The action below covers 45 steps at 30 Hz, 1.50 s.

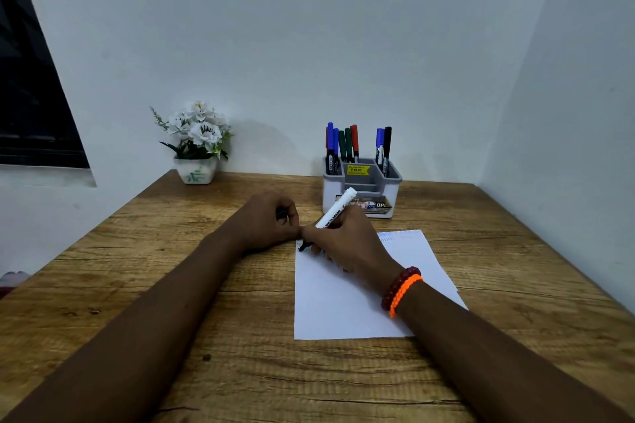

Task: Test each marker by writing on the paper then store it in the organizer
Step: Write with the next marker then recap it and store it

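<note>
The testing step is under way: the right hand (347, 244) grips a white marker (335, 213), its black tip pressed to the far left corner of the paper (343, 302). The left hand (266, 220) is curled around a small dark piece, probably the cap. Next, capping calls for both hands meeting, then a reach to the organizer (360, 189) at the far side of the surface (171, 285).
</note>
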### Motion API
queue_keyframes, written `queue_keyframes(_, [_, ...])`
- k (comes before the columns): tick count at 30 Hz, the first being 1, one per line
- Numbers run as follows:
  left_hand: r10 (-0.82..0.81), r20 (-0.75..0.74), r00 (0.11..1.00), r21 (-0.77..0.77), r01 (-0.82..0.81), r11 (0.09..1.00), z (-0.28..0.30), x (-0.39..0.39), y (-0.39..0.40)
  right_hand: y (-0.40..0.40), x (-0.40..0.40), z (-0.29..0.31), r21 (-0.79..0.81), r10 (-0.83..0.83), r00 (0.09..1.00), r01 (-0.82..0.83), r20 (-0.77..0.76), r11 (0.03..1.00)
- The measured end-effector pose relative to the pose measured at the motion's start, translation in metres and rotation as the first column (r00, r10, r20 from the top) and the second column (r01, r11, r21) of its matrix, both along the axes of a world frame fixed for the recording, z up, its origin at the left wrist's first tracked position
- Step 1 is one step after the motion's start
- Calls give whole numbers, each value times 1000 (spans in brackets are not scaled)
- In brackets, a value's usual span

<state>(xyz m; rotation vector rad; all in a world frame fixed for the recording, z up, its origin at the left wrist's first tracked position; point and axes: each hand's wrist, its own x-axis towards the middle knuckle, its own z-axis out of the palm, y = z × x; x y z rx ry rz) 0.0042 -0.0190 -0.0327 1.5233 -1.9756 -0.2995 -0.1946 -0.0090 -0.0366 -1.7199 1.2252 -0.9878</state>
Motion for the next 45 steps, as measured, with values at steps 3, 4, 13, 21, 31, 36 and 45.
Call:
queue_keyframes(3, [-3,-10,1000,2,3,1000,-1,2,-2,0,0,-1,-15,-18,1000,18,3,1000])
queue_keyframes(4, [-6,-11,1000,4,6,1000,-1,2,-2,0,-1,-1,-16,-22,1000,22,6,1000])
queue_keyframes(13, [-11,-9,1000,-8,11,1000,0,0,-1,2,-1,1,-3,-36,999,36,10,999])
queue_keyframes(21, [-21,-29,999,3,21,1000,0,1,-1,0,-1,0,-17,-48,999,49,22,999])
queue_keyframes(31, [-22,-25,999,2,22,1000,1,0,0,-4,0,-5,-12,-70,998,70,6,998])
queue_keyframes(36, [-27,-31,999,12,27,1000,2,1,0,-3,-1,-5,-64,-82,996,83,19,994])
queue_keyframes(45, [-20,-16,1000,13,20,1000,3,-2,2,-3,-1,-7,-98,-81,997,80,-8,992])
